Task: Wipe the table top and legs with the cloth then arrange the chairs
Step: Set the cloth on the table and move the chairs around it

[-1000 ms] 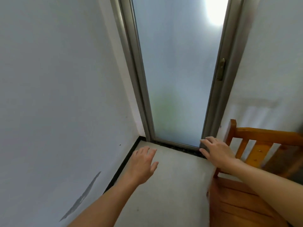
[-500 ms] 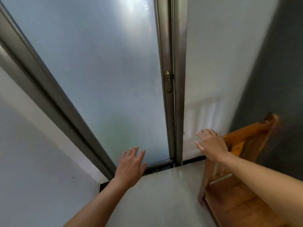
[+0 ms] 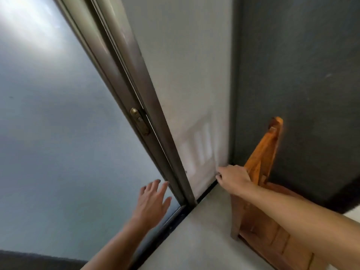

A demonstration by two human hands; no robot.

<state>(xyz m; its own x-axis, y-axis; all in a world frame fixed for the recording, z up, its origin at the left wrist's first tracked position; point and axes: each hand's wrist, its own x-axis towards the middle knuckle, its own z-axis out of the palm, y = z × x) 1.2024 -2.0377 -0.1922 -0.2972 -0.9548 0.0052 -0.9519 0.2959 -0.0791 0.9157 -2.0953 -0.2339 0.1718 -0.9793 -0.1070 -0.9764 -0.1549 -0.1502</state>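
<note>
A wooden chair (image 3: 259, 164) stands at the right, its orange backrest rising beside the dark wall and its seat (image 3: 276, 236) running under my right forearm. My right hand (image 3: 233, 179) hovers in front of the near end of the backrest, fingers loosely bent and holding nothing; whether it touches the wood I cannot tell. My left hand (image 3: 151, 199) is raised in front of the glass door with its fingers spread and empty. No cloth and no table are in view.
A frosted glass door (image 3: 58, 133) with a metal frame (image 3: 136, 94) and a brass latch (image 3: 139, 121) fills the left. A white wall (image 3: 185, 75) meets a dark wall (image 3: 302, 94) behind the chair. Pale floor (image 3: 194, 240) lies between door and chair.
The view has swung right and tilted. The chair's backrest now appears edge-on against the dark wall. Both hands stay raised and empty, the right one near the backrest.
</note>
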